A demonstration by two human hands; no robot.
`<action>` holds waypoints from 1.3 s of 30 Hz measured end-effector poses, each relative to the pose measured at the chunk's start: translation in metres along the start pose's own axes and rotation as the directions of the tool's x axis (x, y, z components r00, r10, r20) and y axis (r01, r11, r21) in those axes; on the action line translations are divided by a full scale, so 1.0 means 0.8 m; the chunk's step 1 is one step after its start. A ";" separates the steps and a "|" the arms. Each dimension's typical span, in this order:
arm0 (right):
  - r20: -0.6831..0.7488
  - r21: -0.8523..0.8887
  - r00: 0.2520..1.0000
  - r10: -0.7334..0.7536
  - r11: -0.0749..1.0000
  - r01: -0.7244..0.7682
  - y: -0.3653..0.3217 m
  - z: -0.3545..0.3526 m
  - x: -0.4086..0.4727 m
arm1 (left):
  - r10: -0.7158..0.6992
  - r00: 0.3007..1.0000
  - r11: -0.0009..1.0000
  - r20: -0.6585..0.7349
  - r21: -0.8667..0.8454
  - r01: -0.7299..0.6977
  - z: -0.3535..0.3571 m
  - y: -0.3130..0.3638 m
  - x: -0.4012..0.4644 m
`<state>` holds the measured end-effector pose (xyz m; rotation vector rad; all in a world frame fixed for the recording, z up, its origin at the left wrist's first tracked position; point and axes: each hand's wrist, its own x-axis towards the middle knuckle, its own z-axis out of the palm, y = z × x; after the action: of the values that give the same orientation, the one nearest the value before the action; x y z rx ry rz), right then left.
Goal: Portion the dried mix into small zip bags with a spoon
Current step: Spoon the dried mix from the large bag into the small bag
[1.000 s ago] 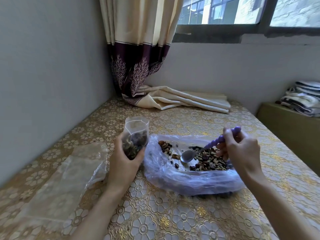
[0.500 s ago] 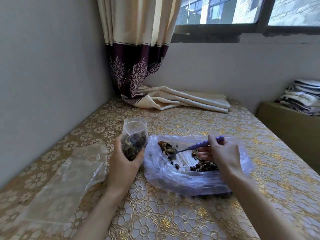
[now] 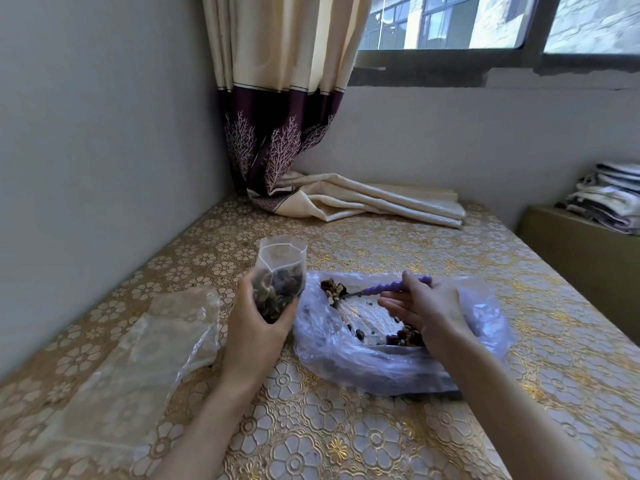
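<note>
Home room, table by window

Gold floral tablecloth (image 3: 381, 445) under the fingers; beyond them a cream-and-purple curtain (image 3: 277, 116) pooled on the table, window (image 3: 467, 22) above, folded laundry (image 3: 609, 195) far right of them.

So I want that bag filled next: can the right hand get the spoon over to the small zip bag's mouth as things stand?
Probably yes: the small zip bag stands open-mouthed in the left hand, beside the right hand and spoon, nothing between.
</note>
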<state>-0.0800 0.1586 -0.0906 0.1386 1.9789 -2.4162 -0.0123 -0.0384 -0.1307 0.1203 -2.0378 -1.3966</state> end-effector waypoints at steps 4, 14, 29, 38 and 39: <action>-0.006 0.016 0.999 0.052 0.999 -0.052 -0.005 -0.006 -0.003 | 0.007 0.999 1.000 0.044 0.001 -0.007 0.000 0.001 -0.001; -0.056 0.071 0.997 0.049 0.996 -0.045 -0.023 -0.038 -0.005 | 0.024 0.996 0.999 0.087 0.044 -0.028 -0.001 0.004 -0.002; 0.020 0.082 0.977 -0.214 0.974 0.212 -0.094 -0.004 -0.018 | -0.015 0.994 0.998 0.111 0.065 0.008 -0.005 0.009 -0.002; 0.246 -0.041 0.817 -0.522 0.836 0.547 -0.082 0.033 -0.052 | -0.040 0.993 0.999 0.108 0.037 0.036 -0.003 0.009 -0.001; 0.265 -0.053 0.781 -0.566 0.800 0.598 -0.080 0.035 -0.054 | -0.042 0.994 0.999 0.105 0.027 0.040 -0.003 0.009 -0.001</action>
<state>-0.0428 0.1424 -0.0190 -0.8594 2.3063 -2.4179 -0.0081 -0.0372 -0.1247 0.1010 -2.1512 -1.4303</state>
